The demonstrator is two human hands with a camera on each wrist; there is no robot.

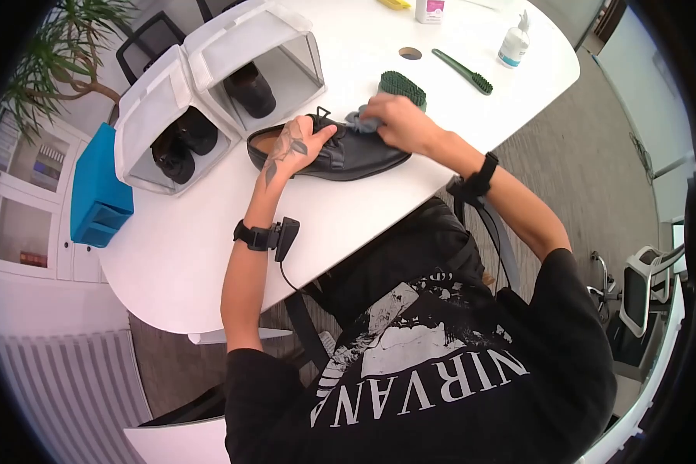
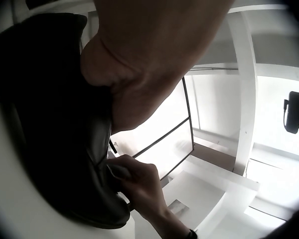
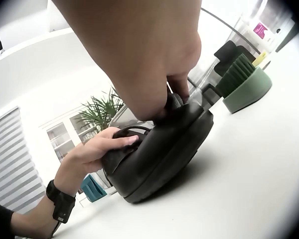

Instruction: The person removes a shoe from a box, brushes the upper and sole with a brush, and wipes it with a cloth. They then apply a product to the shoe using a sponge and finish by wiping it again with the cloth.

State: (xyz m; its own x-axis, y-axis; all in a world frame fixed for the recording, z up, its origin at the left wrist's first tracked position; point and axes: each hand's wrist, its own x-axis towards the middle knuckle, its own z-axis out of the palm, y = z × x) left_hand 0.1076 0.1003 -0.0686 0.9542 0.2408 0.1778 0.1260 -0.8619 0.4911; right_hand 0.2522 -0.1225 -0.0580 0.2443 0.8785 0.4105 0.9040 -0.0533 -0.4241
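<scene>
A black lace-up shoe [image 1: 363, 158] lies on its sole on the white table, toe toward the right in the head view. The left hand [image 1: 295, 147] grips it around the laced opening, thumb on the lace area. The right hand [image 1: 402, 124] pinches a bunched grey cloth [image 1: 362, 120] against the upper near the toe. In the right wrist view the left hand [image 3: 97, 149] holds the shoe [image 3: 159, 154], while the right hand [image 3: 154, 74] presses the cloth [image 3: 175, 101] on its top. The left wrist view shows the shoe [image 2: 55, 119] dark and close.
Behind the shoe stands a green block brush [image 1: 400, 89], with a long green brush [image 1: 464, 72], a pump bottle [image 1: 514, 42] and a pink-labelled bottle [image 1: 430, 11] farther back. Two white boxes with black shoes [image 1: 251, 89] and a teal organizer [image 1: 100, 189] are at the left.
</scene>
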